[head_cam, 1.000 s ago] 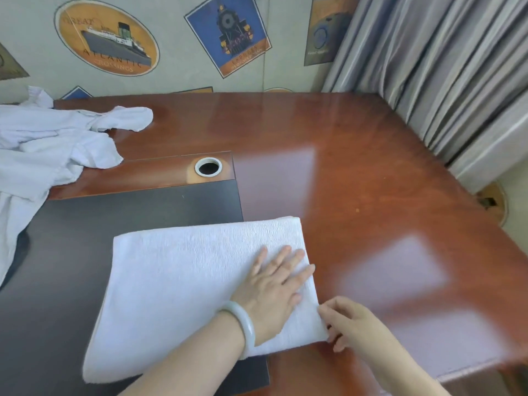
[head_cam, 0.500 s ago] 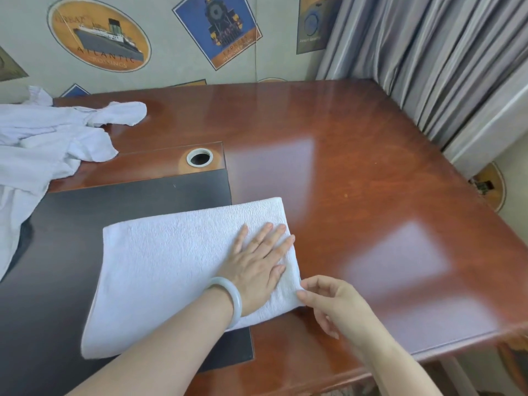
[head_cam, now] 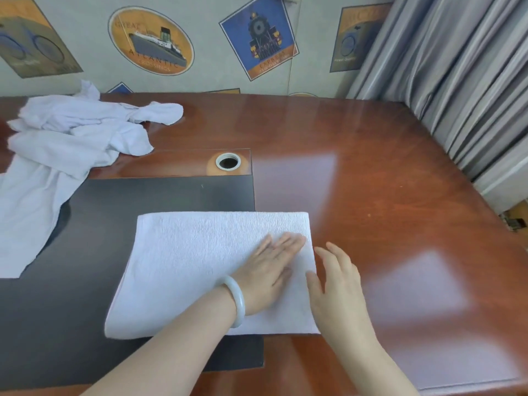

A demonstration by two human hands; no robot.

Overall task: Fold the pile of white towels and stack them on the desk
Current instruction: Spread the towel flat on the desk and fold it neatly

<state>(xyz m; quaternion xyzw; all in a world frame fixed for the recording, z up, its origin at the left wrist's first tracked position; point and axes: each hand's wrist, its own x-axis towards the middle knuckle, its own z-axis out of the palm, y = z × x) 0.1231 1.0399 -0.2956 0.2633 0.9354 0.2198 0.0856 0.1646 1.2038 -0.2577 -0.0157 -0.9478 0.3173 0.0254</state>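
Left hand (head_cam: 268,270): palm down, fingers straight and together, pressed flat on the right part of the folded white terry towel (head_cam: 194,267); pale green stone bangle (head_cam: 237,301) on its wrist. Right hand (head_cam: 337,284): fingers loosely spread and holding nothing, just beside the towel's right edge, thumb at that edge, the rest over bare wood. Folded towel: one rectangle, lying near the front of the desk, its left part on the black rectangular desk pad (head_cam: 128,212), its right part on the glossy reddish-brown wooden desk (head_cam: 385,195). Round white-rimmed cable hole (head_cam: 227,161): in the wood behind the pad, apart from the towel. Loose pile of unfolded white towels (head_cam: 71,132): far left of the desk, rumpled, one end trailing onto the pad. Grey wallpaper behind, printed with labels: orange oval ship label (head_cam: 151,41) reading "GREAT ATLANTIC CROSSINGS"; blue locomotive label (head_cam: 258,38) reading "EXPRESS", smaller line below unreadable; blue-and-orange label (head_cam: 354,38) reading "Finest Quality". Grey pleated curtain (head_cam: 457,67): right of the desk.
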